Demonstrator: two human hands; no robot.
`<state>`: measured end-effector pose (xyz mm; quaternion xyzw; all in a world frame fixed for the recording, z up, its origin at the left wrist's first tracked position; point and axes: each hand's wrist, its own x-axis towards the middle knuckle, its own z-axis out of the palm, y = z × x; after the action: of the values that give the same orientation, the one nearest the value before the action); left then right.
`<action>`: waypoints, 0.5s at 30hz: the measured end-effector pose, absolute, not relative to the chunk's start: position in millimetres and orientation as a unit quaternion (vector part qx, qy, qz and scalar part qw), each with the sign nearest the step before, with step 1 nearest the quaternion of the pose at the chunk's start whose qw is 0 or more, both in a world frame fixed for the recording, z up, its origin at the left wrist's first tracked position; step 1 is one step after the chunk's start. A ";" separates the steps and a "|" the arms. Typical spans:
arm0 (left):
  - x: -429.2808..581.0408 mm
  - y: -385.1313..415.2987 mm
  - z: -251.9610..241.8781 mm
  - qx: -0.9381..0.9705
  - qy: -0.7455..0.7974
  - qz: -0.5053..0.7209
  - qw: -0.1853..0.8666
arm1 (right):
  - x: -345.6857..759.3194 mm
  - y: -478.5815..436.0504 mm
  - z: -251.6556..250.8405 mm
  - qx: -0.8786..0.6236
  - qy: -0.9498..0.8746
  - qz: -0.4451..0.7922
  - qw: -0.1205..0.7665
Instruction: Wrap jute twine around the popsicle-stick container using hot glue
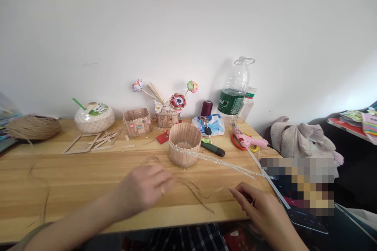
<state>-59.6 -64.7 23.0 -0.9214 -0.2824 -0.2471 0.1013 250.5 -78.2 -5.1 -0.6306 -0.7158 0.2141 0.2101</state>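
Note:
My right hand (257,204) pinches a thin strand of jute twine (200,193) between thumb and fingertips near the table's front edge. That twine runs left in loose curves to my left hand (147,184), which is blurred and curled, with the strand coming out at its fingertips. A small loop shows above the left knuckles. Just beyond both hands stands a round basket of wooden sticks (184,157), its inside open to view. Silvery glitter ribbon (224,160) crosses its front and trails right over the tabletop.
A twine ball (33,127), a white coconut (94,119) and loose wooden sticks (100,141) lie left. Behind are a decorated stick basket (137,125) and a flower pot (167,119). A green-handled cutter (213,149), pink glue gun (250,140) and large bottle (232,102) are right.

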 end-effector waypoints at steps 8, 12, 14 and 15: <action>22.4 -73.6 3.4 -0.965 -0.250 -0.062 -0.051 | 244.4 -78.5 -10.9 -0.643 -0.747 0.091 0.144; 22.9 -75.4 3.1 -0.965 -0.247 -0.018 -0.087 | 243.3 -76.6 -19.1 -0.596 -0.778 0.039 0.193; 21.2 -79.5 9.8 -0.953 -0.265 -0.046 -0.137 | 237.5 -77.8 -21.6 -0.553 -0.787 0.019 0.273; 20.5 -81.7 14.2 -0.940 -0.278 -0.076 -0.182 | 232.5 -80.0 -21.9 -0.530 -0.788 0.041 0.309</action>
<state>20.5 -81.7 14.2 -0.9401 -0.2778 -0.0762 -0.1823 232.5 -80.0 -21.9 -0.5301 -0.7885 0.0407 0.3093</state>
